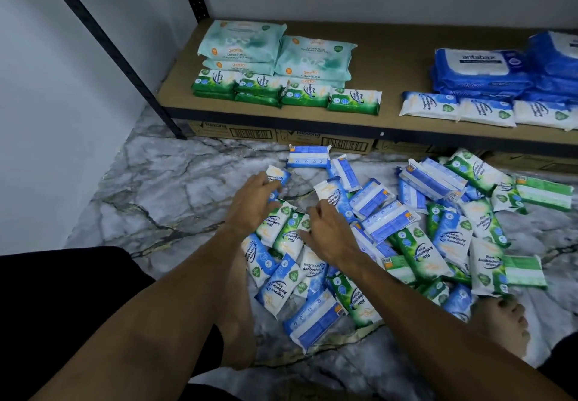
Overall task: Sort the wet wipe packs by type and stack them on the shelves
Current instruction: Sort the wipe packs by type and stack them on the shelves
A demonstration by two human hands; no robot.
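A loose pile of small wipe packs [406,228], blue Fragrance Free and green Pine, lies on the marble floor. My left hand [253,200] reaches over its left edge, fingers curled over a blue pack [281,175]. My right hand [328,232] sits just right of it, fingers and thumb curled on a green Pine pack [292,228]. The wooden shelf [391,66] behind holds green Pine packs [259,86] in short stacks, teal Guardian packs [244,44] behind them, blue antabax packs [481,69], and a row of white and blue Fragrance Free packs [484,111].
Cardboard boxes [344,142] stand under the shelf. A dark shelf post [125,56] slants down at the left beside a white wall. My bare right foot [503,322] touches the pile's near edge; my left leg [237,307] lies under my left arm.
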